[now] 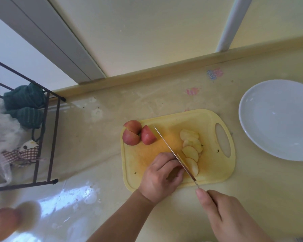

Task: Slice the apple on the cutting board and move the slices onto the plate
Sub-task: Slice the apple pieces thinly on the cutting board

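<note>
Pale countertop holds the cutting board [215,173], where the left hand [162,175] should keep curled fingertips pinning the apple piece left of the knife [171,151] the right hand [233,217] grips, cut slices [191,151] beyond, plate [252,130] bare.

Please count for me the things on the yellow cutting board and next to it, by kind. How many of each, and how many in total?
Red-skinned apple wedges, uncut, on the yellow plastic cutting board: 3
Pale peeled-looking apple slices: 4 visible
Long thin-bladed knife: 1
Round white plate, no slices on it: 1
Total with the board: 10
</note>
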The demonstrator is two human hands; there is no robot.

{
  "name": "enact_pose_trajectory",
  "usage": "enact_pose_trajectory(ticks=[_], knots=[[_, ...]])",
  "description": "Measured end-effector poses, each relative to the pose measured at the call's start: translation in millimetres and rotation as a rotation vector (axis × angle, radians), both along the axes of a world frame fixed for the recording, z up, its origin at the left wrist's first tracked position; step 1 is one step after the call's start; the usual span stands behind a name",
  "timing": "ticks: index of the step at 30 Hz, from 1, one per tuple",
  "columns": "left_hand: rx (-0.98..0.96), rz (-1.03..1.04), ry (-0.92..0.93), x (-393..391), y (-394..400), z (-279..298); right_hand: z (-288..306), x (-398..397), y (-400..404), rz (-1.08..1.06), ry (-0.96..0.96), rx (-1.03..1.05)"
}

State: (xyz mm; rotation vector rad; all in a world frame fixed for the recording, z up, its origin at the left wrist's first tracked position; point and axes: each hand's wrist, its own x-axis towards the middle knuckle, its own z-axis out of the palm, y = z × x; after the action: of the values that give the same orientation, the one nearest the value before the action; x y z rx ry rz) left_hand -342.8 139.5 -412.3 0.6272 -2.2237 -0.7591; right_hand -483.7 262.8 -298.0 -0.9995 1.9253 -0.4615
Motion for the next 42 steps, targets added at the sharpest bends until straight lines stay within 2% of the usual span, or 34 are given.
enact_pose_trajectory(ticks=[15, 19, 30, 42], knots=[[-0.005, -0.012, 0.027, -0.9, -1.4, 3.4, -11.4, 0.8, -5.0, -0.003, 0.031, 0.02], [0.007, -0.02, 0.034, -0.7, -0.8, 3.2, -14.6, -1.5, 3.4, -0.055, 0.0, 0.029], [0.021, 0.016, -0.014, 0.9, 1.6, 3.9, -15.7, -26.7, -21.0, -0.011, -0.107, 0.008], [0.028, 0.031, -0.006, 0.9, 2.0, 0.9, -2.4, -4.3, 3.2, -0.001, -0.031, 0.025]])
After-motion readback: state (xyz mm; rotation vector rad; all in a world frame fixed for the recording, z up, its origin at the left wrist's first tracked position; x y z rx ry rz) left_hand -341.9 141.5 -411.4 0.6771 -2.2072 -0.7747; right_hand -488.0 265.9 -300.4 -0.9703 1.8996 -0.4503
